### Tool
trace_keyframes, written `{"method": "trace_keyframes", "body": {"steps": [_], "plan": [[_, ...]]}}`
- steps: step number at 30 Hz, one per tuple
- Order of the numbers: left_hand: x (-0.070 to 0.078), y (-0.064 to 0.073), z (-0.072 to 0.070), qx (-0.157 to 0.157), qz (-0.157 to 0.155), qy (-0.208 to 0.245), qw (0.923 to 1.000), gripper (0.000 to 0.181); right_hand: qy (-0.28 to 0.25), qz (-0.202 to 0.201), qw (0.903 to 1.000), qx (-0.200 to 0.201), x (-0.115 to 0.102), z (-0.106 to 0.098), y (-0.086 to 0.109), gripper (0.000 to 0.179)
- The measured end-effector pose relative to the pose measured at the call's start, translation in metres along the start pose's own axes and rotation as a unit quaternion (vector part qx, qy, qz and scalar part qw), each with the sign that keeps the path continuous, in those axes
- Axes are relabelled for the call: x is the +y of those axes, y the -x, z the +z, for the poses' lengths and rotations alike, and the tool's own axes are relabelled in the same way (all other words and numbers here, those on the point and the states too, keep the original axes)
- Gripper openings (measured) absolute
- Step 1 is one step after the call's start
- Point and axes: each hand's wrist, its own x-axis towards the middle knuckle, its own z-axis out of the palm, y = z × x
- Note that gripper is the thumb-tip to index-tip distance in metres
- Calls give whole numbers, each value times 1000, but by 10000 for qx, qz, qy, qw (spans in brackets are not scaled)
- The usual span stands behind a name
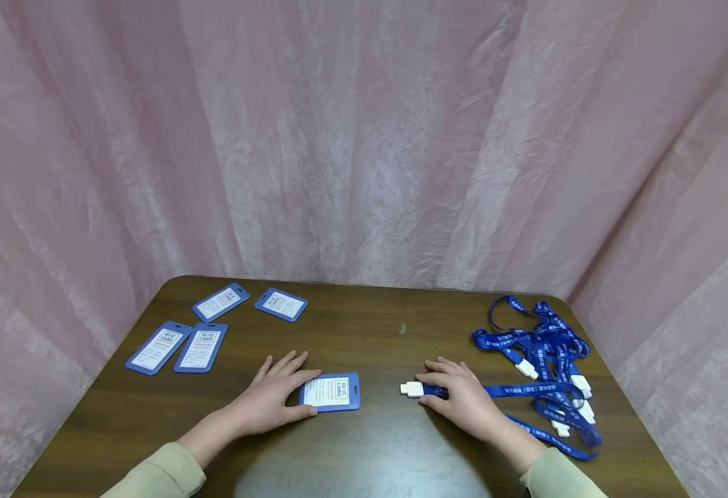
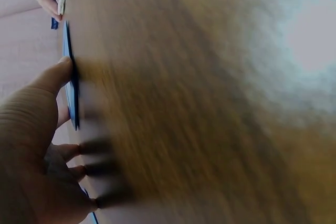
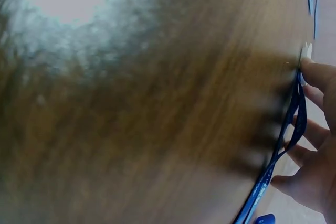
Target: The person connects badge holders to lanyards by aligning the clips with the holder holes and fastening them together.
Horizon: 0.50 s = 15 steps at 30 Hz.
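Observation:
My left hand (image 1: 275,400) pinches a blue ID card holder (image 1: 353,393) by its left end, index finger at the far edge and thumb at the near one. The holder lies sideways on the table, its slotted end pointing right; in the left wrist view the card holder (image 2: 70,85) appears edge-on beside the thumb. To the right, my right hand (image 1: 459,400) pinches a blue lanyard (image 1: 513,391) with white lettering just behind its white plastic clip (image 1: 411,389). That clip faces the card holder across a gap. In the right wrist view the lanyard strap (image 3: 299,114) loops under the fingers.
Several blue lanyards (image 1: 551,339) with white clips lie tangled at the table's right side. At the back left are more ID card holders: one upper left (image 1: 221,302), one beside it (image 1: 281,304), two lower (image 1: 159,347). A pink curtain (image 1: 364,138) hangs behind the wooden table (image 1: 364,332).

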Motion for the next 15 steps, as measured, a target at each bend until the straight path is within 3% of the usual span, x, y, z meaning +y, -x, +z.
{"method": "trace_keyframes", "body": {"steps": [9,15], "plan": [[6,-5,4,232,159,41,9996,67,-78,217,9996,147,0,5,-2,28],[12,-9,9,133,68,-132,9998,67,-74,371,9993,82,-3,8,-3,29]]}}
